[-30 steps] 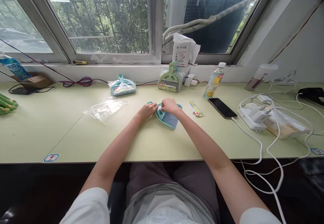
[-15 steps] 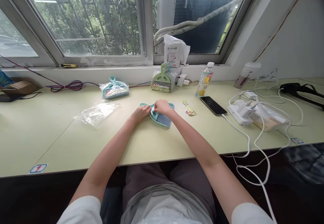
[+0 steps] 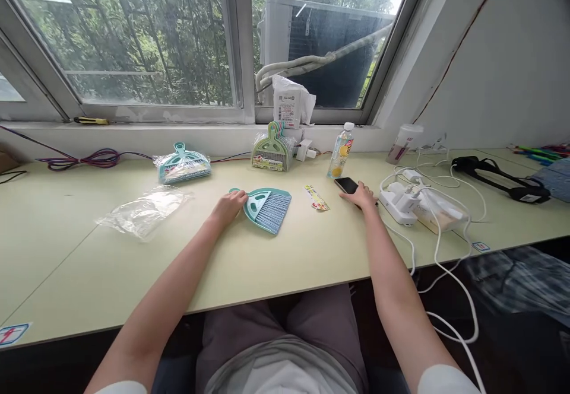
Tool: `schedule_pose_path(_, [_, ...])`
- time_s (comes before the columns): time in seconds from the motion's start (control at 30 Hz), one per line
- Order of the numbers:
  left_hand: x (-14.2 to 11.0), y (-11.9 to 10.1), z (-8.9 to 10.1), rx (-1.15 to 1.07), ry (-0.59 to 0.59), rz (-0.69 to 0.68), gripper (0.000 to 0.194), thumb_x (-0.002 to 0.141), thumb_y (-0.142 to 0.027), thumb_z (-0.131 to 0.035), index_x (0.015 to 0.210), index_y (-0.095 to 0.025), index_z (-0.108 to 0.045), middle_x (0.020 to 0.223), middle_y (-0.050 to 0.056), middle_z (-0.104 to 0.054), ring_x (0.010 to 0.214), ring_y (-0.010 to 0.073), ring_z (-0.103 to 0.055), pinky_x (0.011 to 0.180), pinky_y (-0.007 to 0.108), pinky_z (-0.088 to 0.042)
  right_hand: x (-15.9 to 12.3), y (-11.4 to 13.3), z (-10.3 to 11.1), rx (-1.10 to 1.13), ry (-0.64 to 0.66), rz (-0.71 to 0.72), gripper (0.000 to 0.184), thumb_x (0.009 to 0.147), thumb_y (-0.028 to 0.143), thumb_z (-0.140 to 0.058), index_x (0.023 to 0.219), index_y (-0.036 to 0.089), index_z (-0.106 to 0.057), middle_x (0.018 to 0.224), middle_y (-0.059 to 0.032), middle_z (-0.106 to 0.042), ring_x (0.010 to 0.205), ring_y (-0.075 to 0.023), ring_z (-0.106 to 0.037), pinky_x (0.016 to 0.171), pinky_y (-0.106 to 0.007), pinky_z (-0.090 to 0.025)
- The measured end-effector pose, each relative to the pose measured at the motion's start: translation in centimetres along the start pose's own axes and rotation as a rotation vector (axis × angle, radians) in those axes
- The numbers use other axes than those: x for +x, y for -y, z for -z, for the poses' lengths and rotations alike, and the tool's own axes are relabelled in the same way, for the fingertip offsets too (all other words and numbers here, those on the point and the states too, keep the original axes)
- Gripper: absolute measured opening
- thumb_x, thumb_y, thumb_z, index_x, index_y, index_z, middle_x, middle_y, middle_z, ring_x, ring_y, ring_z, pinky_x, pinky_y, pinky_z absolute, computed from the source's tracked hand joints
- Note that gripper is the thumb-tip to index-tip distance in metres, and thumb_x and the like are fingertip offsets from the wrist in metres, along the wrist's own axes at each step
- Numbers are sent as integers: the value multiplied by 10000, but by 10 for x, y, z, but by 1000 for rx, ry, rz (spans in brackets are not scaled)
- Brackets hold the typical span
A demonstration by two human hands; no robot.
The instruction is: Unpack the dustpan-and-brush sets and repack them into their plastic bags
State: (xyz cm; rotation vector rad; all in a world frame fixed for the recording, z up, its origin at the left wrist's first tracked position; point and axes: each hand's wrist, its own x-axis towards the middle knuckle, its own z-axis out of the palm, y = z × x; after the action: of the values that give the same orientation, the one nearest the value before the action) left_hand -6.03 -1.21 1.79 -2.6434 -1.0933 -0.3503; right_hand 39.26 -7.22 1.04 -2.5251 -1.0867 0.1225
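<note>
A small teal dustpan with a grey-bristled brush (image 3: 272, 211) nested in it lies on the table in front of me. My left hand (image 3: 230, 205) is closed around its handle end, hiding most of the handle. Off to the right, my right hand (image 3: 361, 197) reaches across a black smartphone (image 3: 346, 185), thumb along the near edge and fingers over the far one. The phone lies on the table with its screen up. Between the dustpan and the phone is a colourful printed card (image 3: 317, 198).
A clear plastic bag (image 3: 145, 211) lies left; behind it sits a wrapped dustpan set (image 3: 184, 165). More sets (image 3: 271, 151) stand by the window near a drink bottle (image 3: 342, 152). A power strip (image 3: 398, 204) with tangled white cables is right of the phone.
My right hand has left the brush and moved right onto the phone. My left hand stays at the handle. The view has turned a little to the right.
</note>
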Motion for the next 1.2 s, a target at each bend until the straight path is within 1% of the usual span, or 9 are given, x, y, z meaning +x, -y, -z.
schedule_pose_path(0.1, [0, 2, -5, 26, -4, -1, 310, 879, -75, -385, 1037, -187, -628, 1038, 111, -618, 948, 213, -594, 794, 315, -475, 7, -8, -9, 38, -53, -20, 935, 681, 560, -689, 1431, 209, -253, 1401, -230, -433, 1313, -372, -385, 1017, -541, -299])
schedule_pose_path(0.2, [0, 2, -7, 51, -1, 7, 330, 890, -79, -368, 1072, -187, -621, 1072, 110, -614, 947, 216, -595, 769, 315, -470, 10, -7, -15, 68, -92, -31, 835, 682, 545, -692, 1358, 211, -332, 1342, -228, -487, 1289, -380, -403, 1001, -547, -310])
schedule_pose_path(0.43, [1, -1, -2, 62, 32, 21, 346, 893, -90, -352, 1082, -184, -627, 1088, 115, -613, 972, 224, -592, 743, 316, -467, 3, -9, -10, 116, -137, -39, 698, 617, 530, -734, 1152, 216, -415, 1212, -184, -565, 1222, -356, -451, 956, -519, -342])
schedule_pose_path(0.6, [2, 0, -5, 59, 12, 10, 331, 907, -111, -349, 1076, -183, -625, 1080, 111, -614, 966, 229, -591, 720, 311, -456, -8, -7, -2, 122, -104, -39, 677, 583, 512, -761, 1104, 224, -438, 1193, -159, -581, 1198, -341, -480, 941, -503, -368])
schedule_pose_path(0.73, [2, 0, -5, 40, 14, 15, 320, 911, -120, -355, 1074, -183, -623, 1074, 112, -614, 964, 231, -589, 713, 312, -453, -12, -6, 4, 82, -31, 7, 647, 595, 509, -750, 1092, 217, -456, 1189, -159, -591, 1179, -340, -502, 941, -495, -383])
schedule_pose_path(0.9, [2, 0, -4, 35, 27, 11, 323, 910, -109, -352, 1076, -183, -619, 1094, 113, -612, 982, 222, -589, 740, 305, -456, -14, -4, 9, -6, 86, 28, 725, 579, 495, -771, 1166, 212, -452, 1303, -180, -533, 1246, -356, -457, 988, -528, -351])
schedule_pose_path(1.0, [2, 0, -5, 49, 19, 7, 323, 904, -100, -356, 1071, -176, -622, 1090, 117, -614, 972, 221, -593, 731, 306, -463, -14, -2, 6, 17, 115, 71, 838, 614, 538, -740, 1297, 229, -365, 1373, -198, -479, 1296, -366, -408, 1021, -565, -300])
schedule_pose_path(1.1, [2, 1, -7, 59, -12, -12, 313, 899, -103, -365, 1049, -171, -631, 1064, 115, -620, 952, 226, -599, 700, 309, -471, -15, 1, -1, 57, 81, 118, 923, 636, 571, -712, 1377, 243, -271, 1404, -200, -451, 1321, -373, -376, 1041, -598, -249])
schedule_pose_path(1.2, [3, 2, -9, 63, -43, -21, 303, 895, -106, -375, 1027, -169, -640, 1033, 115, -625, 928, 230, -606, 680, 310, -477, -15, 3, -8, 76, 19, 132, 914, 637, 560, -713, 1375, 243, -276, 1404, -188, -457, 1326, -377, -362, 1054, -615, -204])
